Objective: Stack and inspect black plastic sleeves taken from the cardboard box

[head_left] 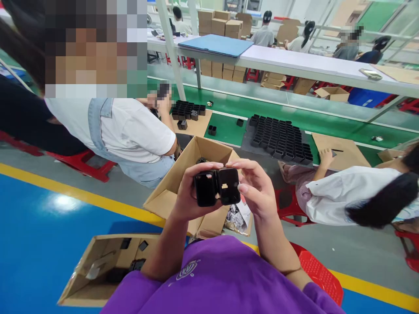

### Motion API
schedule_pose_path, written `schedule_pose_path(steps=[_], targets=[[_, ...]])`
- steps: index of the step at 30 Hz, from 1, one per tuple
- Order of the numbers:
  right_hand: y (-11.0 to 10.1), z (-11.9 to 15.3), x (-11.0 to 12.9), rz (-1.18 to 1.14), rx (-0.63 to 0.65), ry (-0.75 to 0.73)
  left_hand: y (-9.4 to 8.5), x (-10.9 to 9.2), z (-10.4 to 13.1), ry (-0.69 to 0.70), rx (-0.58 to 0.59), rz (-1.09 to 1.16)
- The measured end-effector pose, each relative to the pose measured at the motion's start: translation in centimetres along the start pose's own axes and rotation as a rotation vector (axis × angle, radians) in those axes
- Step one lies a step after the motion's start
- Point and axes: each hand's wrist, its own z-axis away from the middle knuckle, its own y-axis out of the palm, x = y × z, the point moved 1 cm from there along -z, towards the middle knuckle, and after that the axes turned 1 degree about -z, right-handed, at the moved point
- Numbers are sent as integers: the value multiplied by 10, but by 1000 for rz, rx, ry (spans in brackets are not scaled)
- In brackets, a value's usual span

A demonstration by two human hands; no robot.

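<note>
Two small black boxes are held up side by side in front of my purple shirt. My left hand (191, 192) wraps round the left black box (205, 189), its thumb along the top edge. With bent fingers my right hand (257, 185) grips the right black box (228, 186), which has a small gold-coloured patch inside. The two boxes touch or nearly touch at their inner edges. Behind and below them stands an open cardboard box (166, 174), with dark pieces partly visible inside it.
Rows of black boxes (278, 137) stand on the green bench (225, 126). A person in a white shirt (140, 126) sits at left, another person (353, 194) at right. An open carton (85, 279) lies lower left; a red stool (317, 270) is at lower right.
</note>
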Motion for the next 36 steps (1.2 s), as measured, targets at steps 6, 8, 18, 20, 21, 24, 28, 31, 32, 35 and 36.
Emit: schedule_pose_path(steps=[6,8,18,20,21,24,28,31,32,35,36], targets=[[1,-7,5,2,-51,-4,1,-1,0,-29,46,17],[1,-10,5,7,-82,-8,1,0,0,-24,62,0],[0,-12,4,113,-189,37,3,-1,0,-55,51,-114],[-1,-10,3,142,-194,46,4,-3,-1,-69,37,-156],[-1,-9,2,156,-186,44,5,-3,-2,-76,25,-182],[-4,-6,0,209,-106,3,6,-4,-2,-97,-20,-267],[-6,-3,1,334,53,-56,7,-2,1,-146,-43,-286],[-8,-2,1,427,72,-68,9,-1,3,-172,-32,-252],[-8,-1,0,434,44,-74,10,-1,3,-185,-35,-249],[-10,1,-4,388,-111,-82,13,-2,2,-234,-46,-249],[-11,2,-5,357,-157,-76,14,-4,1,-244,-48,-247]])
